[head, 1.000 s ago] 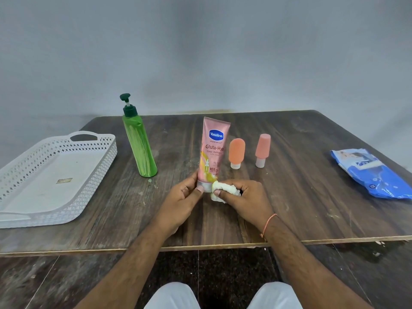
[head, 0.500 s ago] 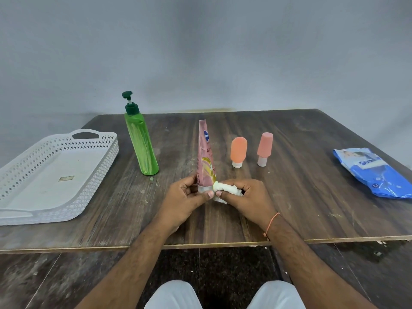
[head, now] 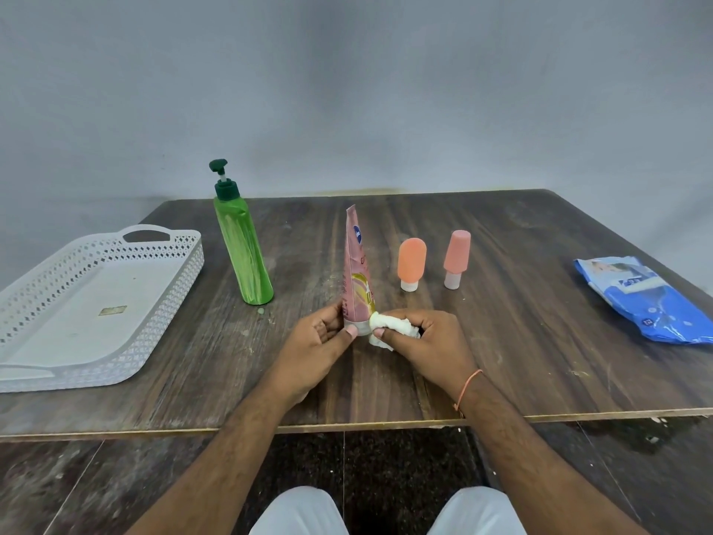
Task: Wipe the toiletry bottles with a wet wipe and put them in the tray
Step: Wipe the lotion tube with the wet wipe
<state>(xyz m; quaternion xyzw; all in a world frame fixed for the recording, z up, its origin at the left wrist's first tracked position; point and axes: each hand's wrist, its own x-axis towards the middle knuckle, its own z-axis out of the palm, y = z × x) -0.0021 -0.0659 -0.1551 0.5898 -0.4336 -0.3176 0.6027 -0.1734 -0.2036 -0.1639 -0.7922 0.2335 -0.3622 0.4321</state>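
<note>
Pink tube (head: pixel 357 272) edge-on – label mostly hidden, cap behind wipe (head: pixel 389 327).

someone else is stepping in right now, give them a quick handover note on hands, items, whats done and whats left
Left hand: grips the base of the pink tube, standing upright on its cap on the table.
Right hand: holds the bunched wet wipe against the tube's lower end.
Green pump bottle, orange bottle and pink bottle stand on the table.
White tray, far left, holds no bottles.
Blue wipe pack lies far right.
Done: nothing trayed.
Left: finish the tube, wipe the others, tray all four.
</note>
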